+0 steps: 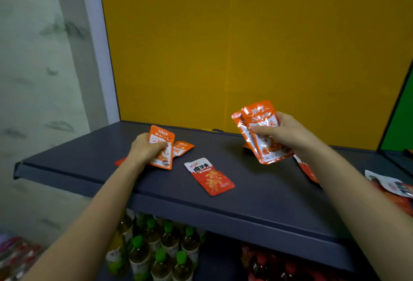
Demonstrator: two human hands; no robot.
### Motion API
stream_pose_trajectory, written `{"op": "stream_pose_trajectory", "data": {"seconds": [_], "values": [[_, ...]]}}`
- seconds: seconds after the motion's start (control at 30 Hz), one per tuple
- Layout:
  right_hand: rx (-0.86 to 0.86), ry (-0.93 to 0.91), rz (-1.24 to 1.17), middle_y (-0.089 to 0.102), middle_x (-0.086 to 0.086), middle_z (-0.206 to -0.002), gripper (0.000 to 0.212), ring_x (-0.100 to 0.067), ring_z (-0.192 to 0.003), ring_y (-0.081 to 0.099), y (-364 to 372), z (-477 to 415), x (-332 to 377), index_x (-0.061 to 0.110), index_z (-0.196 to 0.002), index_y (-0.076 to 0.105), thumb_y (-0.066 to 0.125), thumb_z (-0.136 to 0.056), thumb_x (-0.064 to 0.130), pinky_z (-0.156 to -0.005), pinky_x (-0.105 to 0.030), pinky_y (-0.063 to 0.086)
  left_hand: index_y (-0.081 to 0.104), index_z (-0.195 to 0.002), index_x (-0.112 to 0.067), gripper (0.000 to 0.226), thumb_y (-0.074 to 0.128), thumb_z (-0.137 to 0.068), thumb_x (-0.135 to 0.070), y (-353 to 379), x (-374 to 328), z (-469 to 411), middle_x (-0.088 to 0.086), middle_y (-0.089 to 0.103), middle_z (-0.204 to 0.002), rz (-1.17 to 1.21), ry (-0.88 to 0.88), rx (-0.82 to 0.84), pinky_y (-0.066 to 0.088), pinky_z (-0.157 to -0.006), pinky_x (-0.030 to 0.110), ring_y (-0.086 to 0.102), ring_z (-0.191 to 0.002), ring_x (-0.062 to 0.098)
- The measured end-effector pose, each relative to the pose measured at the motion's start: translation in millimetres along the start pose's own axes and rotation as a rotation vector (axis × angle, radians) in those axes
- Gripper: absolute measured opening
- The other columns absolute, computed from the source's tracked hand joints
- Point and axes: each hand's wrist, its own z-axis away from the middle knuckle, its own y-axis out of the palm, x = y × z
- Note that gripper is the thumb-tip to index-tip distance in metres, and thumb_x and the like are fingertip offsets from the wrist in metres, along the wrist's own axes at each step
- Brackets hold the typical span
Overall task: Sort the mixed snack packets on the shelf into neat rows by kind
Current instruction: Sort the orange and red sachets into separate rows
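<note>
On the dark grey shelf (257, 195), my left hand (146, 148) grips an orange-and-white snack packet (164, 144) resting on a small pile; another like packet (182, 148) pokes out behind it. My right hand (285, 133) holds a bunch of the same orange-and-white packets (259, 124) raised above the shelf. A red packet with a black label (210, 176) lies flat between my hands. Another orange packet (307, 168) lies partly hidden under my right forearm.
More packets (393, 188) lie at the shelf's right end. A yellow back panel (245, 45) closes the shelf behind. Below stand several green-capped bottles (161, 249) and red-topped bottles (279, 265). A grey wall (33, 79) is to the left.
</note>
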Motion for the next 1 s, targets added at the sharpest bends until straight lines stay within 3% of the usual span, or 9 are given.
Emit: {"op": "stream_pose_trajectory", "data": {"seconds": [0.1, 0.2, 0.33, 0.47, 0.63, 0.77, 0.9, 1.0], "values": [[-0.007, 0.033, -0.037, 0.066, 0.005, -0.083, 0.015, -0.007, -0.069, 0.061, 24.2, 3.5, -8.2, 0.023, -0.084, 0.057, 0.071, -0.081, 0.019, -0.057, -0.019, 0.043, 0.060, -0.100, -0.008, 0.018, 0.063, -0.085, -0.019, -6.1, 0.4, -11.7, 0.018, 0.067, -0.110, -0.017, 0.018, 0.027, 0.049, -0.084, 0.036, 0.065, -0.097, 0.031], [-0.016, 0.082, -0.073, 0.068, 0.002, -0.085, 0.017, -0.009, -0.069, 0.064, 37.4, 8.4, -14.3, 0.020, -0.091, 0.058, 0.071, -0.080, 0.020, -0.056, -0.020, 0.045, 0.059, -0.095, -0.010, 0.013, 0.062, -0.085, -0.019, -2.9, -7.1, -19.4, 0.017, 0.068, -0.107, -0.043, 0.093, 0.088, 0.051, -0.090, 0.039, 0.066, -0.097, 0.032], [-0.058, 0.133, -0.146, 0.067, 0.003, -0.078, 0.012, -0.001, -0.050, 0.065, 47.4, 13.7, -18.4, 0.021, -0.084, 0.059, 0.070, -0.081, 0.016, -0.042, -0.012, 0.047, 0.060, -0.094, -0.005, 0.018, 0.061, -0.086, -0.020, 9.4, -11.1, -31.9, 0.016, 0.066, -0.113, -0.221, 0.175, 0.203, 0.049, -0.093, 0.038, 0.062, -0.104, 0.032], [-0.086, 0.145, -0.142, 0.069, 0.005, -0.079, 0.013, -0.005, -0.062, 0.065, 47.7, 21.3, -22.6, 0.022, -0.086, 0.060, 0.071, -0.081, 0.019, -0.045, -0.012, 0.047, 0.052, -0.118, -0.004, 0.047, 0.058, -0.086, -0.038, 20.4, -5.0, -39.6, 0.016, 0.057, -0.128, -0.447, 0.158, 0.296, 0.043, -0.100, 0.039, 0.054, -0.117, 0.032], [-0.133, 0.163, -0.138, 0.070, 0.005, -0.082, 0.017, -0.008, -0.068, 0.066, 47.5, 25.5, -25.5, 0.022, -0.091, 0.060, 0.072, -0.079, 0.021, -0.054, -0.019, 0.048, 0.038, -0.131, -0.005, 0.057, 0.051, -0.090, -0.043, 25.5, -11.1, -44.3, 0.018, 0.038, -0.143, -0.651, 0.231, 0.253, 0.023, -0.108, 0.037, 0.029, -0.135, 0.032], [-0.138, 0.156, -0.143, 0.068, 0.008, -0.078, 0.014, -0.003, -0.063, 0.064, 50.6, 28.7, -22.9, 0.023, -0.087, 0.059, 0.071, -0.081, 0.019, -0.043, -0.010, 0.046, 0.040, -0.126, -0.006, 0.055, 0.054, -0.089, -0.043, 25.9, -12.8, -46.5, 0.017, 0.043, -0.139, -0.637, 0.277, 0.281, 0.027, -0.104, 0.036, 0.035, -0.130, 0.032], [-0.161, 0.152, -0.143, 0.067, 0.009, -0.078, 0.014, -0.001, -0.062, 0.063, 51.0, 31.1, -20.7, 0.024, -0.086, 0.059, 0.071, -0.081, 0.021, -0.041, -0.007, 0.044, 0.044, -0.114, -0.002, 0.041, 0.063, -0.086, -0.025, 28.2, -11.6, -47.1, 0.020, 0.053, -0.125, -0.320, 0.367, 0.330, 0.043, -0.090, 0.040, 0.054, -0.111, 0.033], [-0.180, 0.147, -0.165, 0.068, 0.008, -0.078, 0.014, -0.002, -0.062, 0.064, 51.7, 31.9, -20.9, 0.024, -0.086, 0.059, 0.071, -0.081, 0.020, -0.041, -0.007, 0.044, 0.043, -0.112, -0.005, 0.033, 0.061, -0.088, -0.020, 29.5, -10.8, -46.1, 0.019, 0.052, -0.121, -0.197, 0.421, 0.336, 0.045, -0.088, 0.040, 0.055, -0.109, 0.033]]}}
